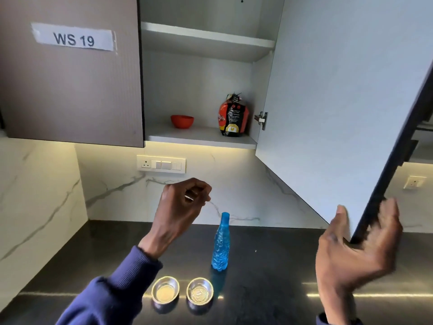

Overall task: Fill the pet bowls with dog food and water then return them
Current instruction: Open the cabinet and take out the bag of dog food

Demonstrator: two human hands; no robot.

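Note:
Two small steel bowls stand side by side near the front of the dark counter: the left bowl and the right bowl. Just behind them is a blue plastic water bottle, upright. A red, black and orange dog food bag stands on the lower shelf of the open wall cabinet. My left hand is raised above the bowls with its fingers curled and holds nothing. My right hand, blurred, holds the lower corner of the open cabinet door, thumb on the inner face.
A red bowl sits on the same shelf, left of the bag. The upper shelf holds nothing. The closed door labelled WS 19 is to the left. A socket and switch panel is on the marble backsplash. The black counter stretches right.

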